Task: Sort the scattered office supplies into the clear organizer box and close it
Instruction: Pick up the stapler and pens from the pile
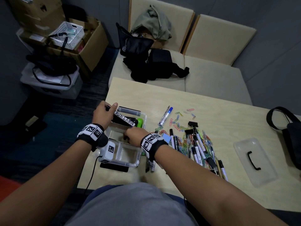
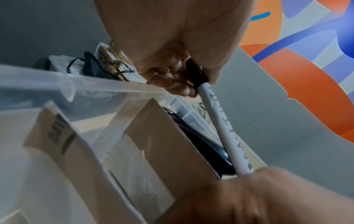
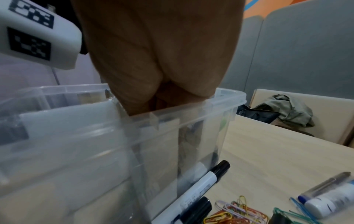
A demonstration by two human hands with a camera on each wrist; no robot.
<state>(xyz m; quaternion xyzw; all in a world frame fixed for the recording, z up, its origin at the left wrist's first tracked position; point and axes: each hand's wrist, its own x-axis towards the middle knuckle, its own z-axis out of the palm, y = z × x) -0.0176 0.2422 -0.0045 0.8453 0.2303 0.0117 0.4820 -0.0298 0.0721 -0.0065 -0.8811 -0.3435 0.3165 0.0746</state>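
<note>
Two hands at box: left hand fingers pinch marker, angling it into far compartment; right hand reaches inside, fingers hidden, likely steadying divider.

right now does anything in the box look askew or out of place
Yes. The white marker the left hand grips lies slanted across the far compartment of the clear box, one end up at the rim instead of lying flat. The lid sits apart, far right on the table.

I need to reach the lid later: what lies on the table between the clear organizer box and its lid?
In the head view, a heap of markers, coloured paper clips and black binder clips lies between the organizer box and the lid.
</note>
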